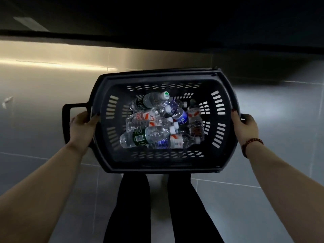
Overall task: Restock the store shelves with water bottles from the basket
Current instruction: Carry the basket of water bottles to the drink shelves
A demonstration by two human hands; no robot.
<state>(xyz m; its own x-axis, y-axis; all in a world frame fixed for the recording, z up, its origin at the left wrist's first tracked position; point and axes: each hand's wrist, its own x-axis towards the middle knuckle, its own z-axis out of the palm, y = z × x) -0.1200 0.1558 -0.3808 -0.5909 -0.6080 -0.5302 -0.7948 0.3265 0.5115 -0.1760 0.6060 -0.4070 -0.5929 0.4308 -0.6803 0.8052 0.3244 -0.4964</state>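
Observation:
A dark plastic shopping basket (164,75) with slotted walls is held out in front of me above a tiled floor. My left hand (82,128) grips its left rim by the folded handle (67,109). Its right rim is clasped by my right hand (245,128), which wears a beaded bracelet at the wrist. Several clear water bottles (150,135) lie piled on their sides inside, with green, red-and-white and blue (181,118) labels and white caps. No store shelf is recognisable in this dim view.
Grey floor tiles (263,199) lie below the basket. My legs in dark trousers (133,207) stand under its near edge. A lit pale band (52,55) and a dark overhang (175,23) run across the top of the view.

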